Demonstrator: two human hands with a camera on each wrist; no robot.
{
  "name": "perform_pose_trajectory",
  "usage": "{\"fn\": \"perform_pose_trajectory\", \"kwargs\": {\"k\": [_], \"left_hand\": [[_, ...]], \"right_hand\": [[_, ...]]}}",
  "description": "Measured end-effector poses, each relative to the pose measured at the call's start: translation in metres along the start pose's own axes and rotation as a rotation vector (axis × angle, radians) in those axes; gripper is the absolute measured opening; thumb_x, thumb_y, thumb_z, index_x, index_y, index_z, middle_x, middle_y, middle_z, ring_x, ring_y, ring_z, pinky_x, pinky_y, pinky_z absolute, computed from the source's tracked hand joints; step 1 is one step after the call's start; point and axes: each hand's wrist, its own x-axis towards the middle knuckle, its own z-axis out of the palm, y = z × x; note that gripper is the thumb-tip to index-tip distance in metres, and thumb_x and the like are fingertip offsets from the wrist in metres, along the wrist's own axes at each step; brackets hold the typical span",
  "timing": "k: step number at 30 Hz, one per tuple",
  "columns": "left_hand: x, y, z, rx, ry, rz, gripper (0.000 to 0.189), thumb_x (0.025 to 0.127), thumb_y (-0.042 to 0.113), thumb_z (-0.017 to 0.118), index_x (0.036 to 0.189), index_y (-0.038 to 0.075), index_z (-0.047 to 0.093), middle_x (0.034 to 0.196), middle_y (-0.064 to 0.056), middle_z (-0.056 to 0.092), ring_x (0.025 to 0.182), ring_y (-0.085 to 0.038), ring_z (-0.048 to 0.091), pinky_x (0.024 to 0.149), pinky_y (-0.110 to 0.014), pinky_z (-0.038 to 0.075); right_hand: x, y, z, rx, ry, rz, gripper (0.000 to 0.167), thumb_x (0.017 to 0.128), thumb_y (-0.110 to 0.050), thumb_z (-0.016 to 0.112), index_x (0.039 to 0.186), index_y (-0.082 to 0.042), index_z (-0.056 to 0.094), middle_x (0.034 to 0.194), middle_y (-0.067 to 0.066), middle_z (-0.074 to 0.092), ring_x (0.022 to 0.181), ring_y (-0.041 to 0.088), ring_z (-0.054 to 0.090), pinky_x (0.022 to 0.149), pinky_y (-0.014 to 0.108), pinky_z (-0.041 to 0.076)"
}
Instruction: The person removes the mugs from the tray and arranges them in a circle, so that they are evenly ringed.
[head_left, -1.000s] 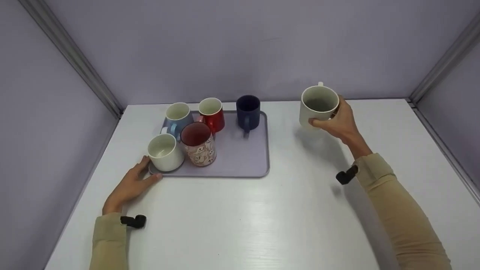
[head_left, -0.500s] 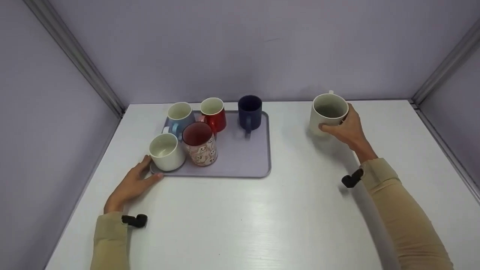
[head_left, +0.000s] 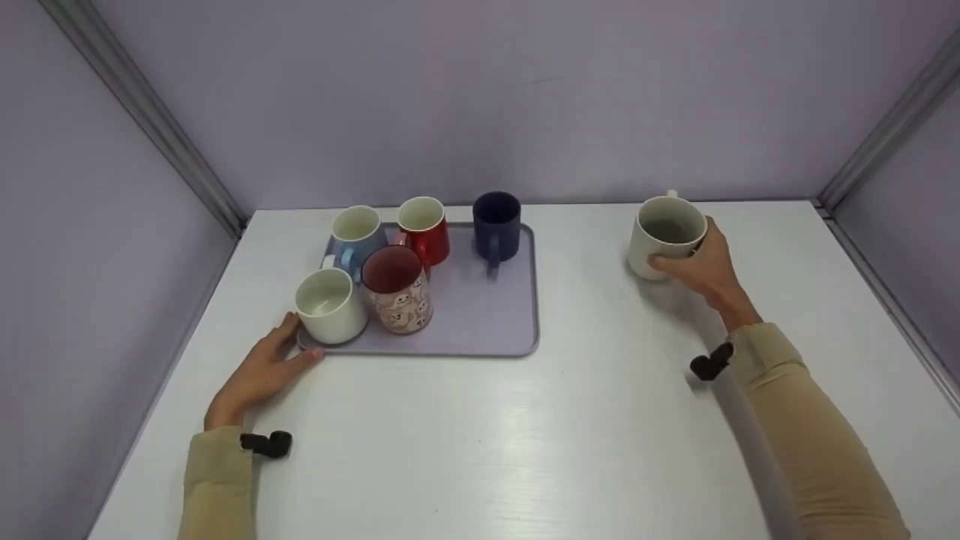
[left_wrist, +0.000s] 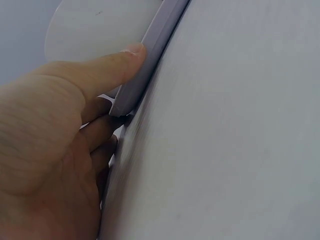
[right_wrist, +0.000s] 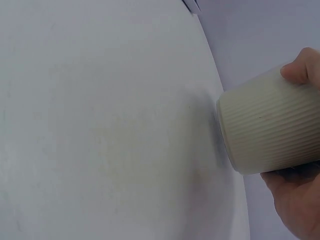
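Note:
My right hand (head_left: 701,262) grips an off-white mug (head_left: 664,229) by its side, thumb on the near wall, handle toward the back wall. In the right wrist view this mug shows a ribbed outer wall, its base close over the white table. My left hand (head_left: 262,371) holds the near left corner of a lilac tray (head_left: 487,330), thumb (left_wrist: 115,67) on the rim and fingers round the corner. Beside that hand on the tray stands a white mug (head_left: 331,311). A ghost-patterned mug (head_left: 401,300), a light-blue mug (head_left: 360,240), a red mug (head_left: 431,244) and a navy mug (head_left: 497,232) share the tray.
The tray lies on a white table (head_left: 465,435) with a lilac wall (head_left: 480,97) close behind it. Side panels with grey metal posts (head_left: 157,120) bound the left and right. A small black device (head_left: 268,444) sits on each wrist.
My right hand has carried the off-white mug to the right, toward me and down, closer to the table. The left hand, the tray and its mugs stay in place.

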Motion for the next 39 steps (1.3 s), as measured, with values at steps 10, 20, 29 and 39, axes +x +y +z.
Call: {"fn": "perform_pose_trajectory", "kwargs": {"k": [10, 20, 29, 39], "left_hand": [[0.001, -0.001, 0.000, 0.005, 0.005, 0.007, 0.097, 0.104, 0.047, 0.069, 0.169, -0.002, 0.016, 0.177, -0.027, 0.007, 0.165, -0.047, 0.004, 0.133, -0.065, 0.007], [-0.001, -0.001, 0.002, -0.004, 0.006, 0.002, 0.097, 0.104, 0.047, 0.069, 0.169, -0.002, 0.016, 0.177, -0.027, 0.006, 0.165, -0.048, 0.003, 0.133, -0.065, 0.006], [0.001, -0.004, 0.003, -0.005, -0.002, -0.004, 0.096, 0.104, 0.047, 0.069, 0.170, 0.001, 0.017, 0.177, -0.026, 0.004, 0.165, -0.047, 0.001, 0.133, -0.065, 0.005], [0.001, -0.003, 0.000, -0.018, 0.000, 0.003, 0.097, 0.104, 0.048, 0.069, 0.170, 0.001, 0.015, 0.177, -0.026, 0.005, 0.165, -0.047, 0.002, 0.133, -0.065, 0.006]], "right_hand": [[0.001, 0.007, 0.000, 0.011, 0.015, 0.021, 0.094, 0.083, -0.008, 0.088, 0.161, 0.000, 0.036, 0.155, 0.022, 0.050, 0.143, 0.035, 0.048, 0.122, 0.053, 0.039], [-0.002, 0.007, 0.000, -0.002, 0.000, 0.025, 0.095, 0.083, -0.009, 0.088, 0.161, 0.001, 0.035, 0.156, 0.024, 0.049, 0.144, 0.038, 0.047, 0.123, 0.057, 0.038], [-0.003, 0.008, -0.002, 0.048, -0.046, 0.031, 0.093, 0.086, -0.007, 0.087, 0.162, -0.001, 0.034, 0.156, 0.022, 0.048, 0.144, 0.034, 0.047, 0.122, 0.050, 0.037], [0.003, -0.012, -0.020, 0.044, -0.112, 0.035, 0.114, 0.089, -0.023, 0.090, 0.171, -0.008, 0.011, 0.170, 0.018, 0.032, 0.154, 0.035, 0.037, 0.127, 0.050, 0.033]]}}
